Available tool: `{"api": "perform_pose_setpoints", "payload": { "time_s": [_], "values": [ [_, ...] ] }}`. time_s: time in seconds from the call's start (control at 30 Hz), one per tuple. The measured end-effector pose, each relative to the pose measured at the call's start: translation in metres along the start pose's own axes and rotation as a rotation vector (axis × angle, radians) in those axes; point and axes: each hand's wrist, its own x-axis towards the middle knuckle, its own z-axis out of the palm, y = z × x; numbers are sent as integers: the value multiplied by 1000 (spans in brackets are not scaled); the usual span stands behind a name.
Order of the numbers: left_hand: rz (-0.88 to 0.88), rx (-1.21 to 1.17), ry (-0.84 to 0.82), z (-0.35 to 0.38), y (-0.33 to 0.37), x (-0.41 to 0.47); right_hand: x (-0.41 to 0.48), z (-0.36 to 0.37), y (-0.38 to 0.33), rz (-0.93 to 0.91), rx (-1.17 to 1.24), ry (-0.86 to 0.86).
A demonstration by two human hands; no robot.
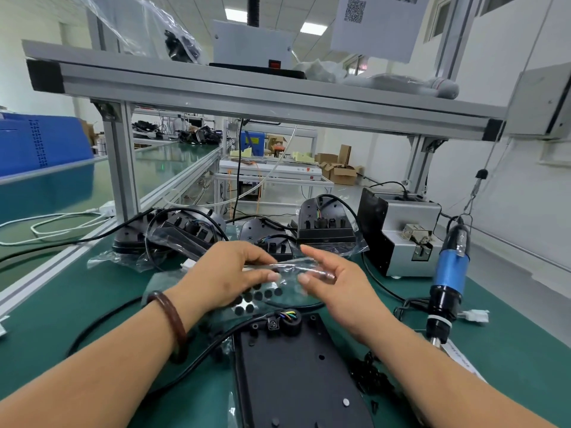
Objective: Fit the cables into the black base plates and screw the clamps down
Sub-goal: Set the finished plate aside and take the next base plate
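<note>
A black base plate [296, 375] lies flat on the green mat in front of me, with a black cable [197, 356] running in from the left to coloured wires [289, 316] at its top end. Above it, my left hand [225, 276] and my right hand [333, 285] pinch a clear plastic bag [287, 268] between them. A sheet of round black pads [259, 296] lies under the bag. Small black clamps [370, 378] are heaped to the right of the plate.
Several finished base plates [324, 223] with cables stand at the back in plastic bags. A grey screw feeder [408, 239] sits at the right, and a blue electric screwdriver [448, 279] hangs beside it. An aluminium shelf frame [123, 168] crosses overhead.
</note>
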Motion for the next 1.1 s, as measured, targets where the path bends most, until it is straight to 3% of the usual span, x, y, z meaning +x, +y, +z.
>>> {"api": "perform_pose_setpoints", "payload": {
  "time_s": [0.17, 0.4, 0.53, 0.6, 0.67, 0.77, 1.1],
  "values": [
    [-31, 23, -19, 13, -1, -1, 0, -10, 5, -74, 96, 30],
    [14, -35, 109, 18, 5, -3, -2, -13, 4, -142, 33, 37],
    [27, 13, 131, 20, 9, -5, -3, -13, -1, -168, -456, 264],
    [43, 50, 149, 22, 11, -7, -4, -10, -9, -320, -625, 371],
    [57, 77, 176, 24, 13, -9, -4, -6, -13, -464, -633, 283],
    [76, 117, 203, 23, 18, -11, -6, 2, -13, -484, -708, 83],
    [95, 216, 216, 25, 29, -10, -5, 5, -9, -555, -688, 136]
  ]
}}
